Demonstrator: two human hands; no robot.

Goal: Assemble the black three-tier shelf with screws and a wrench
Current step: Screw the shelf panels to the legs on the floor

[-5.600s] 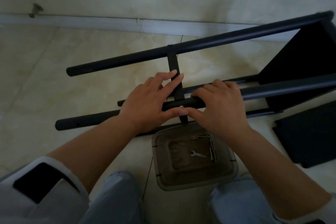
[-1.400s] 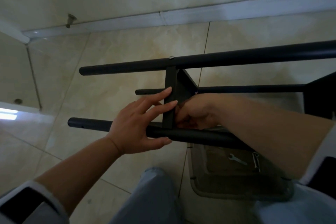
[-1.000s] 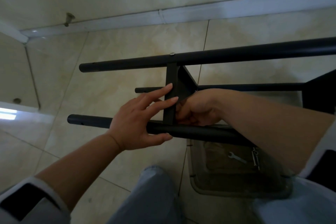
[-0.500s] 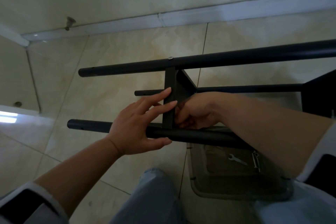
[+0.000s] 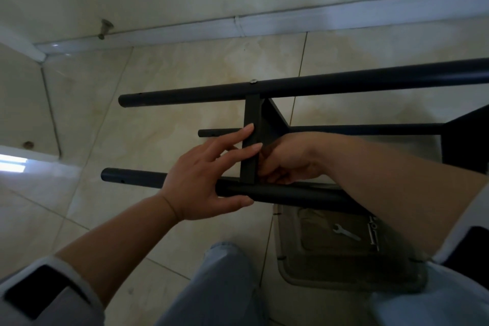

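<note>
The black shelf frame lies on its side on the tiled floor. Its upper pole [image 5: 344, 85] carries a screw head [image 5: 254, 81] above the edge of a shelf panel [image 5: 250, 124]. My left hand [image 5: 201, 180] lies across the near pole [image 5: 132, 177], straight fingers resting on the panel edge, thumb under the pole. My right hand [image 5: 288, 161] reaches behind the panel where it meets the near pole, fingers curled; what they pinch is hidden. A small wrench [image 5: 346, 233] and screws [image 5: 373, 233] lie in a clear container [image 5: 344, 279].
A third pole [image 5: 357, 130] runs farther back, joined to another dark panel [image 5: 471, 140] at the right. My knees [image 5: 219, 286] are by the container. A wall skirting [image 5: 264, 24] and a door stop [image 5: 105, 28] lie beyond.
Since 5.6 s ago my right hand left the top of the near pole and went behind the panel. Over the last second both hands barely move.
</note>
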